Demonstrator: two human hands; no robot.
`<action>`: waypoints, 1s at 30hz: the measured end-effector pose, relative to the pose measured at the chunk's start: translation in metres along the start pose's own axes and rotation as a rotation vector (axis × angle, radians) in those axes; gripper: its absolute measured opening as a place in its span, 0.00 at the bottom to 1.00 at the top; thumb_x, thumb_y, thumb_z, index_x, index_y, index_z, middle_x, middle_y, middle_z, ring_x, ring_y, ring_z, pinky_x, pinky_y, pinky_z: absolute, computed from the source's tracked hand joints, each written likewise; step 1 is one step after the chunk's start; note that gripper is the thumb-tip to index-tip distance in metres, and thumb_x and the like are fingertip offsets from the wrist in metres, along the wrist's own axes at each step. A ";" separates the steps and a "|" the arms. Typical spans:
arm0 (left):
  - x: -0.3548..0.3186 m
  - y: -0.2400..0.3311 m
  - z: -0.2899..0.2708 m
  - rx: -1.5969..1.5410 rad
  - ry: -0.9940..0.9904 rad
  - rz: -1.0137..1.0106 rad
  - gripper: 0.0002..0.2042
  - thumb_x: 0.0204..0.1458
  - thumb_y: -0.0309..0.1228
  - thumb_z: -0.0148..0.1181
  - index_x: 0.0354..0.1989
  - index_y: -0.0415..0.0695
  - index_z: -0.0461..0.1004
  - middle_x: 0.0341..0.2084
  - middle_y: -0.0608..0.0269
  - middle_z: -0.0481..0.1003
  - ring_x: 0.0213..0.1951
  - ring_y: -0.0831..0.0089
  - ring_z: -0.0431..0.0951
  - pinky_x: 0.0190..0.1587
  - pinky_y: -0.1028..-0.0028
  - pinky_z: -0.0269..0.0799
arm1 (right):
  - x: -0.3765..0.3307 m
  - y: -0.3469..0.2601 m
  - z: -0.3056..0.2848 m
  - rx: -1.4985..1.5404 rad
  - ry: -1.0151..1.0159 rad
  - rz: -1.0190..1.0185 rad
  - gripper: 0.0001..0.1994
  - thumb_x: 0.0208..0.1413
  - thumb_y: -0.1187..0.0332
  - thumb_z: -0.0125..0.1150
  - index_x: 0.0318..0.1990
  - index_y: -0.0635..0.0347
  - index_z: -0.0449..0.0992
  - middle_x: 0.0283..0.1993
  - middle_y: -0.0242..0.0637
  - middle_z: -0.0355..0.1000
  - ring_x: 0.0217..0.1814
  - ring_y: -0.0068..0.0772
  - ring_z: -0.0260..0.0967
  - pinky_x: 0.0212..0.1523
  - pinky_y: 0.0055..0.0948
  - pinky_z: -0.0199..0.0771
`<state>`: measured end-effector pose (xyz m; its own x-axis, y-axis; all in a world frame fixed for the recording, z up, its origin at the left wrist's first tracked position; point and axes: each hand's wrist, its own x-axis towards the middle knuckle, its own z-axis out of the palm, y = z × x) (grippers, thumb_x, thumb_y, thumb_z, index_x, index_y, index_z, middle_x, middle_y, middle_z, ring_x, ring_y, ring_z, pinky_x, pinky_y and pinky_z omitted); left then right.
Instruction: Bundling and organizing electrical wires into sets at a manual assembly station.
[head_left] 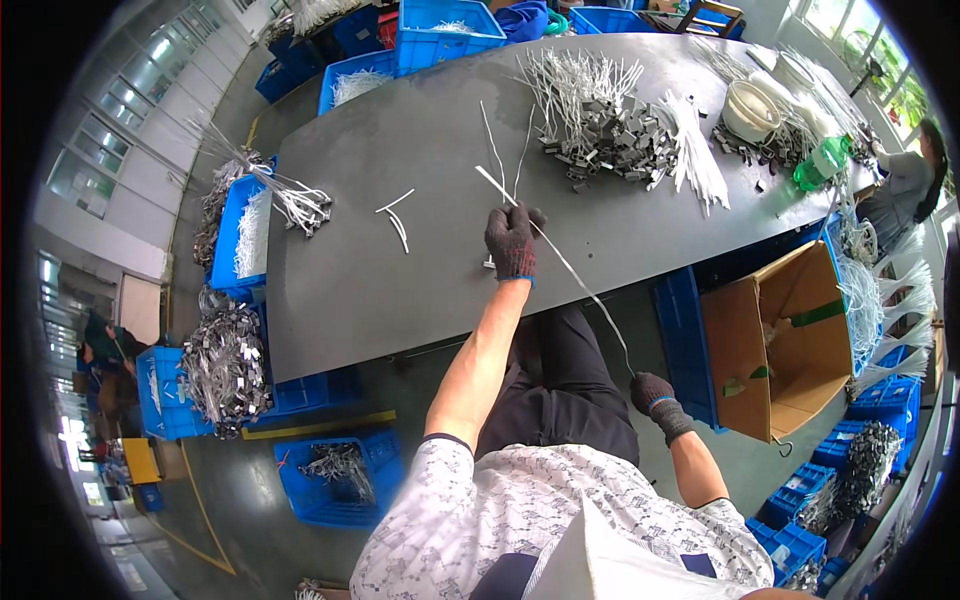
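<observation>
Nearby, held cord (599, 300), heaped grey pieces (618, 138), bottle (822, 163), cardboard box (733, 335)

The bare grey worktop (340, 290) stands on a smooth grey-green floor (230, 490) marked with yellow lines (320, 425). Well beyond its left edge runs a pale wall (170, 110) with glazed windows (100, 140); past its far right corner, daylight fills windows (825, 12) fronting green foliage (862, 45).
</observation>
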<state>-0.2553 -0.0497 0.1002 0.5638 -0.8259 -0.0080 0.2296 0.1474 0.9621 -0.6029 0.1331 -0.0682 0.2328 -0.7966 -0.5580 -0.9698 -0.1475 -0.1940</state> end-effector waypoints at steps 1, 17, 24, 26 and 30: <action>0.000 -0.004 -0.005 0.003 0.000 -0.001 0.07 0.63 0.29 0.58 0.37 0.38 0.73 0.29 0.57 0.81 0.28 0.72 0.81 0.35 0.70 0.83 | -0.001 -0.001 0.001 0.002 -0.002 -0.001 0.13 0.57 0.66 0.53 0.41 0.59 0.83 0.44 0.52 0.80 0.49 0.55 0.79 0.49 0.49 0.80; -0.086 -0.049 0.003 0.357 -0.423 -0.165 0.11 0.58 0.34 0.66 0.33 0.37 0.80 0.23 0.65 0.79 0.29 0.81 0.74 0.32 0.74 0.71 | 0.092 -0.132 -0.125 1.039 0.707 -0.297 0.14 0.61 0.68 0.59 0.51 0.65 0.74 0.45 0.51 0.77 0.41 0.51 0.78 0.44 0.38 0.78; -0.077 -0.067 -0.025 0.397 -0.378 -0.117 0.12 0.59 0.35 0.66 0.38 0.36 0.81 0.25 0.62 0.80 0.30 0.80 0.75 0.36 0.73 0.73 | 0.133 -0.163 -0.122 0.549 0.849 -0.427 0.18 0.62 0.66 0.56 0.55 0.66 0.71 0.48 0.54 0.78 0.52 0.58 0.75 0.55 0.46 0.75; -0.052 -0.075 -0.042 0.404 -0.432 -0.227 0.12 0.60 0.33 0.65 0.41 0.35 0.81 0.25 0.60 0.80 0.29 0.79 0.76 0.36 0.74 0.74 | 0.140 -0.182 -0.140 1.134 0.470 -0.319 0.19 0.65 0.61 0.55 0.57 0.63 0.72 0.44 0.51 0.79 0.47 0.55 0.78 0.49 0.47 0.77; -0.001 -0.060 -0.056 0.518 -0.566 -0.252 0.16 0.61 0.40 0.61 0.41 0.36 0.81 0.26 0.59 0.80 0.28 0.75 0.78 0.36 0.69 0.75 | 0.172 -0.182 -0.200 0.703 0.485 -0.125 0.24 0.67 0.55 0.53 0.66 0.55 0.66 0.39 0.50 0.80 0.37 0.56 0.78 0.40 0.52 0.76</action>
<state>-0.2254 -0.0276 0.0268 0.0245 -0.9715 -0.2356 -0.1792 -0.2361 0.9551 -0.4007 -0.0947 0.0326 0.1230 -0.9846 -0.1242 -0.6324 0.0187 -0.7744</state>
